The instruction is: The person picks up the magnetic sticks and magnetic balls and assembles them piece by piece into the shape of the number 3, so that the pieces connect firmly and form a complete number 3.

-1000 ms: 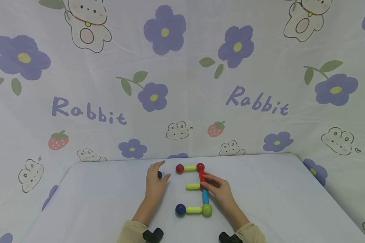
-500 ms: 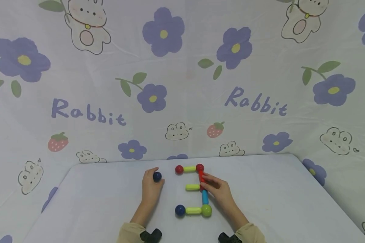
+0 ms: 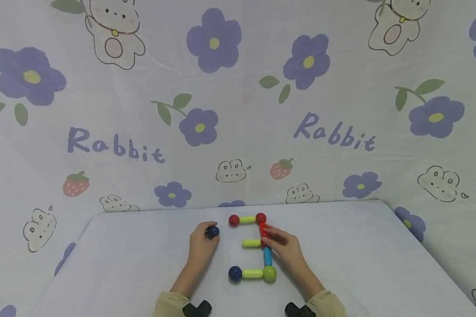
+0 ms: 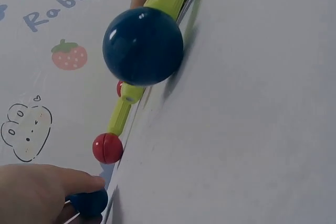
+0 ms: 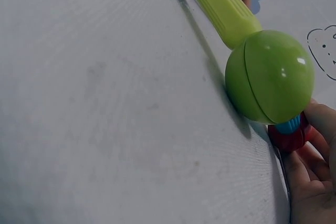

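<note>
My left hand [image 3: 200, 246] pinches a dark blue ball [image 3: 213, 231] between thumb and fingers; in the left wrist view this ball [image 4: 90, 203] shows below the fingertip. To its right lies a joined figure of balls and rods. My right hand [image 3: 288, 248] grips the figure at its middle red ball [image 3: 263, 242], mostly covered by the fingers, with the red rod [image 3: 263, 229] just above. A yellow-green rod [image 3: 251, 243] sticks out leftward from that ball, its left end free. Below runs a blue rod [image 3: 267, 256] to a green ball [image 3: 269, 274].
Along the figure's top, a yellow-green rod [image 3: 247, 219] links two red balls, the left one [image 3: 234, 220] nearest my left hand. At the bottom, another yellow-green rod [image 3: 252, 274] joins a dark blue ball [image 3: 235, 274] to the green one. A printed cloth hangs behind the white table [image 3: 365, 246].
My left hand first drew left and toward me, showing more of its blue ball, then came back slightly right with fingers closer round it. The right hand and figure stay put.
</note>
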### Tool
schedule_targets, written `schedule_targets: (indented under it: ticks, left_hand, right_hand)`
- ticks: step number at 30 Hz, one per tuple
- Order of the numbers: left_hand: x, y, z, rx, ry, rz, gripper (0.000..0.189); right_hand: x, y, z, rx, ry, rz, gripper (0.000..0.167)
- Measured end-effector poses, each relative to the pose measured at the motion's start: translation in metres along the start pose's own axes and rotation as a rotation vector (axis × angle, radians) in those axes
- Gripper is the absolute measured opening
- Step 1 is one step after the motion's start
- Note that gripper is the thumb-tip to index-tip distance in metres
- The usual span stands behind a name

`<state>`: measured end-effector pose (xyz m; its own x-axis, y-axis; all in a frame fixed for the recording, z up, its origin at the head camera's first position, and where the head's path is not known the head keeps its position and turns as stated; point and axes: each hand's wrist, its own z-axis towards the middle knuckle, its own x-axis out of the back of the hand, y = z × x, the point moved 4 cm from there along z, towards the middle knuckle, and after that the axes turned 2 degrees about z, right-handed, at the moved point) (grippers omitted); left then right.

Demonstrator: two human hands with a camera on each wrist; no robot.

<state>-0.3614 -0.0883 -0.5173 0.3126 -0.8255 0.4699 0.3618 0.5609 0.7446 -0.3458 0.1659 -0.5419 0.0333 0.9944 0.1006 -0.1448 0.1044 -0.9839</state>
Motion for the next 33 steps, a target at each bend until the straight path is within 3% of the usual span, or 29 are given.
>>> schedule_targets:
  ticks: [6,14,26,33]
  left_hand:
    - [-0.01,0.007,-0.005,0.05,-0.107,-0.015,0.039]
    - [-0.024,0.012,-0.009,-0.047,-0.187,-0.041,0.038]
    - [-0.039,0.017,-0.018,-0.07,-0.338,-0.037,0.04]
    - [-0.041,0.019,-0.02,-0.051,-0.37,-0.022,0.04]
  right_hand:
    - [0.001,-0.001,-0.002,0.001,0.001,-0.015,0.036]
    - [0.001,-0.003,-0.002,0.002,0.0,-0.01,0.034]
    - [0.002,-0.003,-0.004,-0.018,0.004,-0.016,0.035]
    - [0.002,-0.002,-0.004,-0.013,0.005,-0.017,0.034]
